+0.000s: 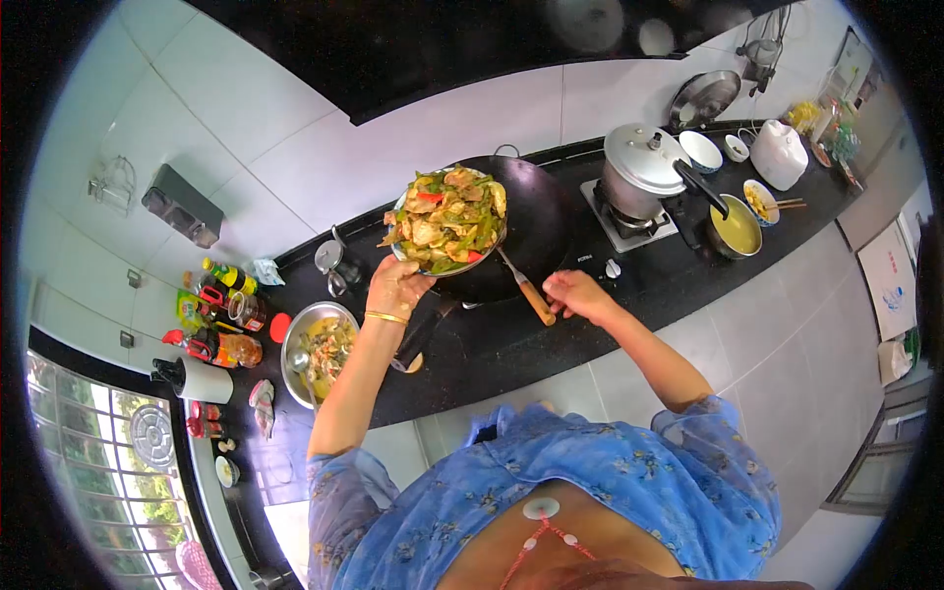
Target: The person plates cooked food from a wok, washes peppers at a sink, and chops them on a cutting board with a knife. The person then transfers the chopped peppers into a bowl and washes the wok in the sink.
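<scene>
My left hand [395, 288] grips the near-left edge of a plate [454, 267] heaped with stir-fried food [447, 218], green and yellow pieces with bits of red. The plate is over the left part of a dark wok [536, 202] and hides some of it. A spatula [531, 295] with a wooden handle sticks out from the wok toward me; its head is hidden. Close beside the handle's end is my right hand [580, 296], its fingers curled in. The whole handle end shows, and I see nothing in that hand.
Right of the wok, a pressure cooker [644, 167] stands on a burner, near a pan of yellow liquid [736, 231] and a bowl with chopsticks [760, 200]. At left are a metal basin [293, 364] of food, a glass jar [337, 261] and sauce bottles [231, 278]. A range hood [442, 44] overhangs.
</scene>
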### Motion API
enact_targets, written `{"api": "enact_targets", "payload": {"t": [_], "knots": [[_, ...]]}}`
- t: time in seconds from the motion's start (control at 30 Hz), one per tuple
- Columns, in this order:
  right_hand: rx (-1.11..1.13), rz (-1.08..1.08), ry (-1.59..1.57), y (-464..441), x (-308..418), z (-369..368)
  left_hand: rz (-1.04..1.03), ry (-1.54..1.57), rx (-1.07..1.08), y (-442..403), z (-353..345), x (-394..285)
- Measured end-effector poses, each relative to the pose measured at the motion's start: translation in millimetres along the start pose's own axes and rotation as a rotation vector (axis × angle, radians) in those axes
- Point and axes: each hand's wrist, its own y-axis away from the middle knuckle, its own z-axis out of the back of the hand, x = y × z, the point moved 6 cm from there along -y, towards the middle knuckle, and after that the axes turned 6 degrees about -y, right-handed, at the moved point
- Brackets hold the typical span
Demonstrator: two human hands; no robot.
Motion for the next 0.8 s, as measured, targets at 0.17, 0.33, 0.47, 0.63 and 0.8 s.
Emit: {"api": "enact_targets", "payload": {"t": [0.17, 0.33, 0.47, 0.63, 0.8], "knots": [[-0.179, 0.199, -0.156, 27.5, 37.9, 38.2, -0.005, -0.049, 0.085, 15.5, -35.1, 3.2], [-0.290, 0.266, -0.328, 73.6, 54.9, 61.9, 0.088, -0.111, 0.221, 21.6, -77.8, 11.2], [-0.369, 0.357, -0.443, 114.6, 48.9, 100.4, 0.160, -0.178, 0.305, 28.8, -125.9, 38.8], [-0.476, 0.393, -0.538, 177.3, 23.3, 153.1, 0.267, -0.251, 0.431, 38.2, -201.1, 91.7], [-0.505, 0.408, -0.647, 236.4, -37.8, 246.0, 0.308, -0.273, 0.490, 32.5, -298.3, 192.1]]}}
